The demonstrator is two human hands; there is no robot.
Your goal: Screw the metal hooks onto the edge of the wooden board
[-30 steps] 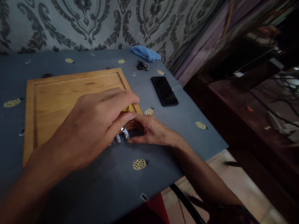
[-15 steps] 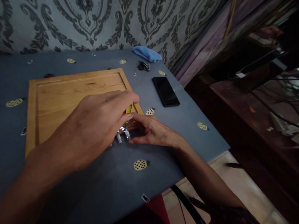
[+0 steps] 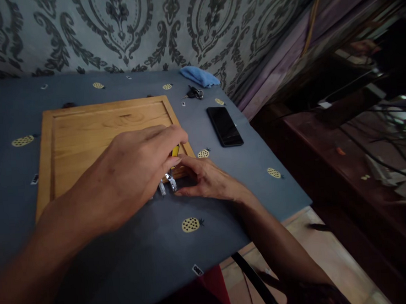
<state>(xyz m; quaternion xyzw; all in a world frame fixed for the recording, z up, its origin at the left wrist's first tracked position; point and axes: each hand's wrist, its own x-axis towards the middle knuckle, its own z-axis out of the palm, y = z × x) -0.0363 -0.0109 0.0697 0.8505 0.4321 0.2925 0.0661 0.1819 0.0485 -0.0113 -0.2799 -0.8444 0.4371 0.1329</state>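
Note:
My left hand [image 3: 131,168] is curled over the near right corner of a wooden board [image 3: 85,136], its fingertips pinching a small yellow object [image 3: 174,150] that is mostly hidden. My right hand [image 3: 206,179] rests on the blue pineapple-print tablecloth [image 3: 126,248] just right of that corner, fingers bent and pressed against the board's edge. Small clear plastic pieces [image 3: 167,187] lie on the cloth between the two hands. I cannot make out what the yellow object is.
A black phone [image 3: 224,126] lies right of the board. Keys [image 3: 194,93] and a folded blue cloth [image 3: 199,75] sit at the back near the patterned wall. The table's right edge drops to the floor; dark wooden furniture with cables stands at right.
Both hands have stayed at the board's corner. The view has shifted slightly, so everything sits a little lower in the picture.

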